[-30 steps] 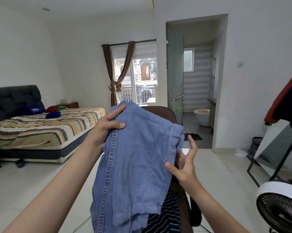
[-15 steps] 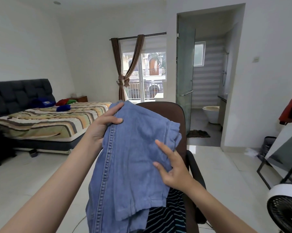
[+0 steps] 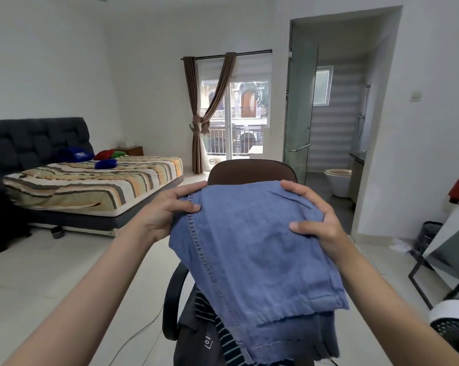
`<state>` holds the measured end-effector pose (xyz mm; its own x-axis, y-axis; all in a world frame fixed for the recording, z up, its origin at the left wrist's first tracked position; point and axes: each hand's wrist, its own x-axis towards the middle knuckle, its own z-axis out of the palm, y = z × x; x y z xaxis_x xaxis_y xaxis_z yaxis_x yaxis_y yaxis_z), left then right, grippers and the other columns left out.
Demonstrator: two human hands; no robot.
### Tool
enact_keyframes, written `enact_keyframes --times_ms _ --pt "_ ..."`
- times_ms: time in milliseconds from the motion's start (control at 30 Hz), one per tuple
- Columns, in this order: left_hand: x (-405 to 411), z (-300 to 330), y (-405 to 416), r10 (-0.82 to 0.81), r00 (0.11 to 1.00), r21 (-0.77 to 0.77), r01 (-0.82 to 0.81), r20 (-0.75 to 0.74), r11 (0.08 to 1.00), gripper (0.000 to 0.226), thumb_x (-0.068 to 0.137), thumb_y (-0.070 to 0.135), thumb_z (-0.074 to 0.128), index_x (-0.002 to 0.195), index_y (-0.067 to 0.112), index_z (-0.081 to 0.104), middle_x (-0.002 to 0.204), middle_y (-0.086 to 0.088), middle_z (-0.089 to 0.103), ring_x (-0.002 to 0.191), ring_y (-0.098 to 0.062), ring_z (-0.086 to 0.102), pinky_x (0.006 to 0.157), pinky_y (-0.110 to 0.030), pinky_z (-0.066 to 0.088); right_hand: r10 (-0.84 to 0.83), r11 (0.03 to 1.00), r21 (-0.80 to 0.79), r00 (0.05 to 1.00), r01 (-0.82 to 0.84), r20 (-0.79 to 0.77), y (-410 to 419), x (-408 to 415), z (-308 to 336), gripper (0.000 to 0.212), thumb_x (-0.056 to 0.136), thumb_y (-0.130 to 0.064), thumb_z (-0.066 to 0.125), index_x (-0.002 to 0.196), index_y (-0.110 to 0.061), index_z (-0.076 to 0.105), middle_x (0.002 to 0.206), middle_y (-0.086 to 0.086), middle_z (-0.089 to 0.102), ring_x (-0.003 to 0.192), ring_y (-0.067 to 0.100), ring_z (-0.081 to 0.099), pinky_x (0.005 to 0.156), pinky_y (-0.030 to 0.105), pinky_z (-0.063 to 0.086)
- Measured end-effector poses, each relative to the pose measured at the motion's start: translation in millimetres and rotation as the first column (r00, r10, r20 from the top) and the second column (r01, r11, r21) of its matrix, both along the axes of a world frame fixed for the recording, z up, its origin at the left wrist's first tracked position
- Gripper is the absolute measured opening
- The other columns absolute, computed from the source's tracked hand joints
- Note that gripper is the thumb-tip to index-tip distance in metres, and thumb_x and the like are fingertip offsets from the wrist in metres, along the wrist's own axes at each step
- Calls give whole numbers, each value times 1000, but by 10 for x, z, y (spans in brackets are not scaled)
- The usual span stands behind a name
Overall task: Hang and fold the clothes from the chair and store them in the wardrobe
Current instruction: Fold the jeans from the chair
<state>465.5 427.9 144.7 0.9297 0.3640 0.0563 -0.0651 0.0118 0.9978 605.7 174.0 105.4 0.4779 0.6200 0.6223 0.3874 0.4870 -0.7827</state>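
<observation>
We hold the folded jeans [image 3: 252, 249] up in front of the chair [image 3: 252, 171], left hand [image 3: 167, 212] and right hand [image 3: 318, 220] each pinching a top corner, long axis hanging down toward the seat, probably over other clothes [image 3: 209, 336].

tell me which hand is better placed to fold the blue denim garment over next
Probably the right hand: it grips the folded blue denim garment's top right corner with loose cloth bunched under its fingers. The left hand pinches the stitched seam edge, well placed to anchor.
</observation>
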Motion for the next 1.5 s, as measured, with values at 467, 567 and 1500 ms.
enact_keyframes --times_ms 467,567,1500 --pt "307 -243 -399 220 925 -158 -178 309 971 58 64 0 77 116 24 65 118 6 62 90 -2 67 70 -14 52 -161 977 -111 971 182 176 -133 10 20 46 75 -14 68 120 -20 61 120 -14 63 115 8 58 89 15 44" --pt "314 -238 -415 235 913 -104 -212 333 972 52 70 -8 72 112 22 66 111 10 64 85 3 67 68 -10 51 -131 987 -83 988 137 81 -194 29 14 41 76 -12 65 117 -20 65 120 -8 64 113 13 60 85 19 48" --pt "250 -443 -227 209 967 71 -221 147 973 28 78 11 70 57 11 51 55 3 51 59 -11 49 57 -25 39 -237 971 -13 967 237 -89 -160 168 -296 40 58 -35 88 97 -30 76 109 -9 70 107 10 63 85 17 49"
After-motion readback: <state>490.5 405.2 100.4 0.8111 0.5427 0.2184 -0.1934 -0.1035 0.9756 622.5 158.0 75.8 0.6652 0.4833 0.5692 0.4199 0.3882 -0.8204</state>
